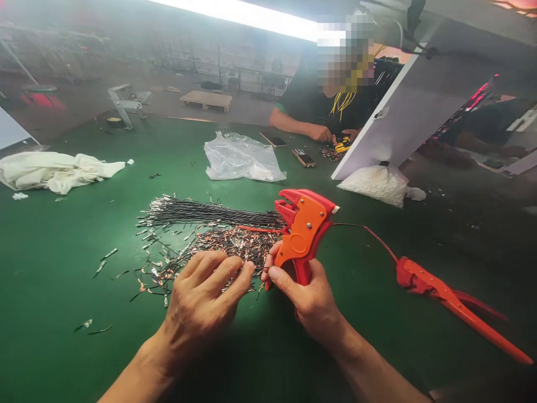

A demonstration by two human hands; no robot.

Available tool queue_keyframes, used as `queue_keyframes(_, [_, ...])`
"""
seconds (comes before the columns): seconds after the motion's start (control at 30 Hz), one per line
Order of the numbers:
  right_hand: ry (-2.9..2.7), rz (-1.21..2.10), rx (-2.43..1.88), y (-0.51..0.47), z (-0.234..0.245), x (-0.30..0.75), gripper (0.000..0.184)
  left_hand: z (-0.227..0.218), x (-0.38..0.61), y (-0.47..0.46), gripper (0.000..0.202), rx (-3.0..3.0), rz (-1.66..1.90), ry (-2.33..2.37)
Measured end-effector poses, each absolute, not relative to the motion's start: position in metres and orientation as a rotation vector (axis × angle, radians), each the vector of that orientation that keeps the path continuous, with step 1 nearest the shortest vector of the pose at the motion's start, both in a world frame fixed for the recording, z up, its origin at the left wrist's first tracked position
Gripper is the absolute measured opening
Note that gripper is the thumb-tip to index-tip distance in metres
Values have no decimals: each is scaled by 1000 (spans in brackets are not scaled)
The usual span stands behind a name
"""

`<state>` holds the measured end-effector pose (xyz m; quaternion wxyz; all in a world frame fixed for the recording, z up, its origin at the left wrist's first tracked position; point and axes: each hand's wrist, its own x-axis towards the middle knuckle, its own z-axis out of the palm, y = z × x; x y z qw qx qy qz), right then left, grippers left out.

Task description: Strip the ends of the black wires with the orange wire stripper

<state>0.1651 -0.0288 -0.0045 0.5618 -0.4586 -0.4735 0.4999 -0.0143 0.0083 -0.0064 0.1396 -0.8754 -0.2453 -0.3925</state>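
My right hand (pixel 308 291) is wrapped around the handle of a red and orange wire stripper (pixel 304 229), which stands upright with its jaws facing left. A short thin black wire (pixel 262 268) spans the gap between my right thumb and my left fingertips. My left hand (pixel 210 291) is closed in a pinch at the wire's left end; its thumb is hidden. Behind both hands lies a bundle of black wires (pixel 210 212) with metal ends at the left. A pile of short black and orange wire pieces (pixel 239 240) lies in front of that bundle, partly behind my left hand.
On the green table (pixel 84 240), a red-handled hand tool (pixel 444 291) lies at right. A clear plastic bag (pixel 243 158), two phones (pixel 304 158), a filled white bag (pixel 375 184) and white cloth (pixel 54 170) lie farther back. Across the table, a person (pixel 319 112) handles a yellow tool (pixel 344 144) beside a white panel (pixel 386 106).
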Motion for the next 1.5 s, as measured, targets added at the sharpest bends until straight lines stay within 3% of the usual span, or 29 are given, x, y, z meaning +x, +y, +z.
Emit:
queue_keyframes(0.47, [-1268,835,-1210,-28,-9,160,9,-11,-11,6,22,-2659,-984,-716])
queue_keyframes(0.9, [-1500,465,-1406,-32,-28,163,30,-14,-2,5,16,-2728,-1033,-697])
queue_keyframes(1.27, [-1644,238,-1453,-27,-11,158,21,-18,3,3,29,-2810,-1095,-703])
queue_keyframes(1.5, [-1707,83,-1447,-24,-16,156,14,-12,5,5,26,-2741,-1145,-691])
